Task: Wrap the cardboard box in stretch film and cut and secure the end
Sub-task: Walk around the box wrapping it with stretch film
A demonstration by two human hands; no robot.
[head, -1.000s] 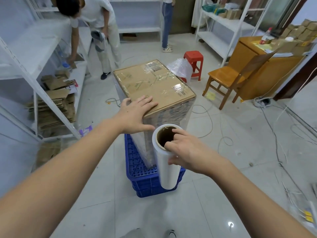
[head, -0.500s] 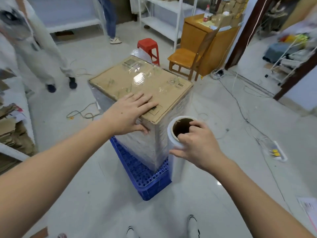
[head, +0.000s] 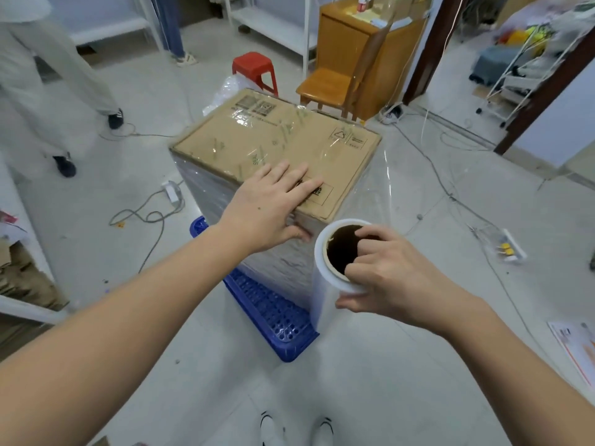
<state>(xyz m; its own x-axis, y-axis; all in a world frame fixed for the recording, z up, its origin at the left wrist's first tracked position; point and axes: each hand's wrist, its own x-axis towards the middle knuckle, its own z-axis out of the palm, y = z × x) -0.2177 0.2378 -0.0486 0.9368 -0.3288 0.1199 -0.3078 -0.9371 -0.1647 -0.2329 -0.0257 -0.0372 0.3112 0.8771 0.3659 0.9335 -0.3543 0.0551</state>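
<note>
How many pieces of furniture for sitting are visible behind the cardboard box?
2. A red stool stands beyond the cardboard box's far edge, and a wooden chair stands right of it, in front of the wooden cabinet. Others may be hidden outside the view.

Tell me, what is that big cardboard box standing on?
The cardboard box stands on a blue perforated plastic crate on the floor. Only the crate's near edges show; the rest is covered by the box, and the film-wrapped sides hide how the two meet.
</note>
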